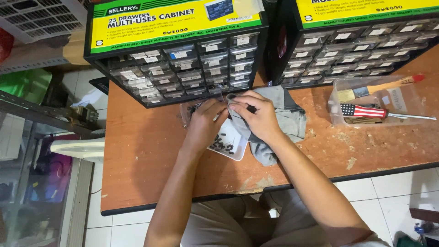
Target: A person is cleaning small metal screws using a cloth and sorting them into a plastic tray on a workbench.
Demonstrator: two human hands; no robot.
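My left hand (204,124) grips a small clear plastic drawer (188,110) just in front of the left drawer cabinet (183,68). My right hand (255,114) pinches a grey cloth (288,119) against the drawer's end. Under both hands lies a small white tray (233,148) with several dark little parts in it. The inside of the drawer is hidden by my fingers.
A second multi-drawer cabinet (356,50) stands at the back right of the worn orange table (146,155). A clear plastic tub (402,98) at the right holds a paintbrush (379,88) and a striped-handle screwdriver (366,111). Tiled floor and my knees lie below the table edge.
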